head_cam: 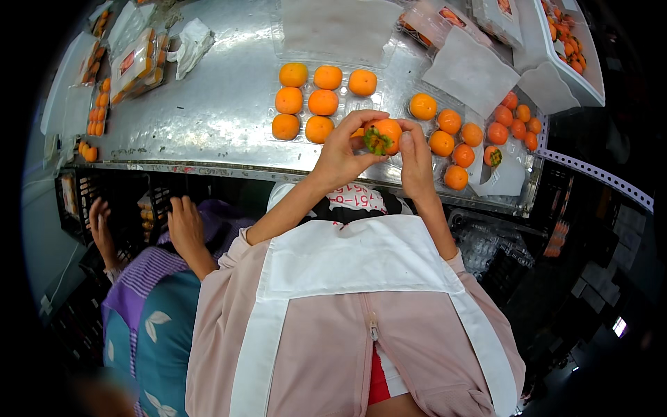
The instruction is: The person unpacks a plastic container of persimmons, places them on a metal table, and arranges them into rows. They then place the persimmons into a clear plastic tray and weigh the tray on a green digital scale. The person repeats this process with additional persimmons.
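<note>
Both hands hold one orange persimmon (pixel 390 136) above the front edge of the metal table, its green calyx turned towards me. My left hand (pixel 341 151) grips its left side with thumb and fingers, and my right hand (pixel 416 159) touches its right side. Behind the hands lies a clear plastic tray (pixel 354 104) with rows of persimmons (pixel 323 102); another persimmon in it is partly hidden by my left hand. To the right, loose persimmons (pixel 442 143) sit on clear plastic, one of them (pixel 492 156) showing its calyx.
White foam sheets (pixel 471 70) lie at the right, beside a white box (pixel 552 52) of persimmons. Packed trays (pixel 138 65) and crumpled white plastic (pixel 193 47) stand at the left of the metal table (pixel 219 104). A co-worker's hands (pixel 187 232) are near black crates at lower left.
</note>
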